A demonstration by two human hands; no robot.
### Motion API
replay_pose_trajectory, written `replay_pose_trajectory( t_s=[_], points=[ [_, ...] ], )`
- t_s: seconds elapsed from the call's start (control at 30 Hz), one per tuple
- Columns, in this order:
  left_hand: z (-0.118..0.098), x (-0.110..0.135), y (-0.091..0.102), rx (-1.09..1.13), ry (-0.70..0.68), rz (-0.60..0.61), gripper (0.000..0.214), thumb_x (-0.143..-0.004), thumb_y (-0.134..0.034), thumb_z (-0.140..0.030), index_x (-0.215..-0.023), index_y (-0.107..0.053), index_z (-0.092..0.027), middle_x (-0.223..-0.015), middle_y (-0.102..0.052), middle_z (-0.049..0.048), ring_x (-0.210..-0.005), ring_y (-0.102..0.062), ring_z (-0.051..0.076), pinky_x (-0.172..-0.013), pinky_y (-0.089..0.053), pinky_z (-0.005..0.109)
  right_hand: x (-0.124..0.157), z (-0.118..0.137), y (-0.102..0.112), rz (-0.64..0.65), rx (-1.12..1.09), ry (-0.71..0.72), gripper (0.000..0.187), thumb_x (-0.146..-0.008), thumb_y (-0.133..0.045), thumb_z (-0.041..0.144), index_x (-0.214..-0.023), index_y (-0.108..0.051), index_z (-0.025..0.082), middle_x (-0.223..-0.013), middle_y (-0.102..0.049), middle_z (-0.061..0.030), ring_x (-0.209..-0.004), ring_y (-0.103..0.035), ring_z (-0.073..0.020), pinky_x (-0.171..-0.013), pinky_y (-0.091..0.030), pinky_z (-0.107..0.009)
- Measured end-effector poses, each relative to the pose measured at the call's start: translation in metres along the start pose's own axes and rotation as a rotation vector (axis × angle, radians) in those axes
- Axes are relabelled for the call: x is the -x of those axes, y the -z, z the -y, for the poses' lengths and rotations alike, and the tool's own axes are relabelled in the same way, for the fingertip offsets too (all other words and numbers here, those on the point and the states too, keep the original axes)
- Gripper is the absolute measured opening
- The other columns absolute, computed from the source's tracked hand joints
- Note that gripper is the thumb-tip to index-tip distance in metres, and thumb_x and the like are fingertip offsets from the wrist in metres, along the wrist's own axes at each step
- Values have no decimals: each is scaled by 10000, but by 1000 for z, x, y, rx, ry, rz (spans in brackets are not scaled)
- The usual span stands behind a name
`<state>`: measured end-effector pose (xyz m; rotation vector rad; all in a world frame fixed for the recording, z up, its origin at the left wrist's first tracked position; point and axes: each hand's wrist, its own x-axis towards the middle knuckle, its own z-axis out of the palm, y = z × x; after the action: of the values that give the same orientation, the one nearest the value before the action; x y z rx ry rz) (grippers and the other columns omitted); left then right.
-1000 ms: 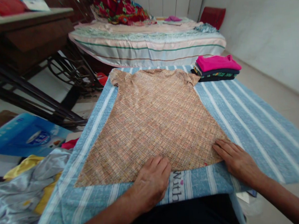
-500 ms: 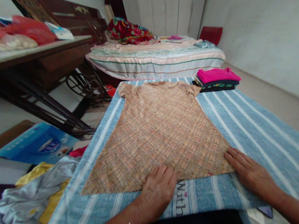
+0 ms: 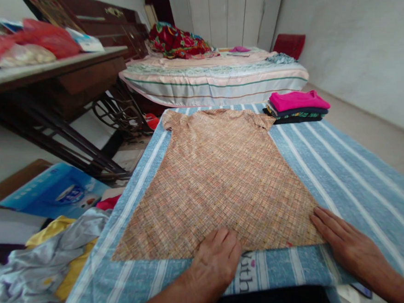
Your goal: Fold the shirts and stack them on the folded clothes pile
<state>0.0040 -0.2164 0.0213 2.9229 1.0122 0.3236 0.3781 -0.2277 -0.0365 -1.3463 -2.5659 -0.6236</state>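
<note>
A tan checked short-sleeved shirt [image 3: 224,177] lies spread face up, its sleeves away from me and its wide hem nearest. My left hand [image 3: 218,261] rests at the middle of the hem, fingers curled closed on the cloth; its thumb is hidden. At the hem's right corner, my right hand [image 3: 342,236] lies with fingers stretched out flat, the tips on the fabric edge. Under the shirt is a blue and white striped cloth [image 3: 357,191] covering the surface, with printed letters near my left hand.
A folded clothes stack [image 3: 299,107], pink on top, sits at the far right corner. Loose clothes [image 3: 70,244] heap at the left, below a blue box [image 3: 56,191]. A sewing-machine table [image 3: 78,70] holds red bags. Behind stands a bed [image 3: 217,79].
The shirt's right hem has shifted toward me and slightly right, along with my right hand. My left hand stays at the hem's middle. The view has moved slightly.
</note>
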Motion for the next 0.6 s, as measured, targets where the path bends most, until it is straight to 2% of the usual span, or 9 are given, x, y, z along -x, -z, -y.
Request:
replay_pose_trajectory(
  t_s=[0.13, 0.33, 0.5, 0.6],
  points=[
    [1, 2, -7, 4, 3, 7, 258, -868, -435, -128, -1111, -513, -163, -1043, -600, 106, -1011, -541, 225, -881, -471, 384, 0, 4, 5, 21, 1, 1, 427, -901, -303, 89, -1301, -452, 98, -1304, -514, -185, -1225, -472, -295, -912, -476, -410],
    [5, 4, -6, 25, -20, -39, 345, -862, -419, -124, -1197, -497, -148, -1113, -603, 121, -1058, -542, 226, -898, -484, 378, -4, 7, 11, 22, -1, -8, 421, -891, -325, 86, -1283, -478, 79, -1293, -518, -202, -1193, -500, -304, -889, -485, -401],
    [10, 18, -8, -41, 20, -194, 339, -857, -409, -95, -1170, -538, -119, -1131, -612, 122, -1071, -548, 225, -922, -481, 374, -2, 5, 12, 26, -17, -14, 547, -900, -296, 80, -1446, -274, 111, -1310, -509, -192, -1200, -498, -295, -883, -485, -406],
    [18, 33, -7, -92, 86, -237, 325, -860, -414, -96, -1151, -556, -121, -1137, -613, 117, -1087, -542, 228, -938, -472, 380, 0, 4, 13, 45, -15, 2, 593, -912, -286, 94, -1488, -147, 127, -1310, -508, -189, -1206, -493, -296, -883, -488, -409]
  ],
)
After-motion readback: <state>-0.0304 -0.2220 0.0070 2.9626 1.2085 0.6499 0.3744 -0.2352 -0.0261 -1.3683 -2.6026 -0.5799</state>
